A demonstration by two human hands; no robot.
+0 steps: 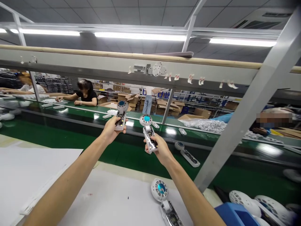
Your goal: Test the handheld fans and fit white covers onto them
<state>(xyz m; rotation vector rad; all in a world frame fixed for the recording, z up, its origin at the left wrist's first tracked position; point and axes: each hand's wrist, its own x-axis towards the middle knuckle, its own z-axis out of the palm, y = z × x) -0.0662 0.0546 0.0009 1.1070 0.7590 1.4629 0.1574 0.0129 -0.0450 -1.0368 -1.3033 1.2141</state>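
Head view, both hands out over the green belt. My left hand is closed around a fan-like unit, thumb on the front of its handle. My right hand grips a second unit the same way, just to the right of the first. Both stand roughly upright, round vented heads up, apart from each other.

Status: on both, head and handle are joined. The handles lie open at the front, inner parts showing; I see no cover on either, so I judge them partly assembled. Whether the wiring inside is complete, I cannot tell at this size.

Others: a third unit lies on the white sheet near my right forearm, handle likewise open and cut off by the frame edge. A fourth lies on the belt, also open. I count four visibly uncovered. A small dark piece sits on the sheet; too small to identify. More white units lie beside the blue bin; their state is unclear.
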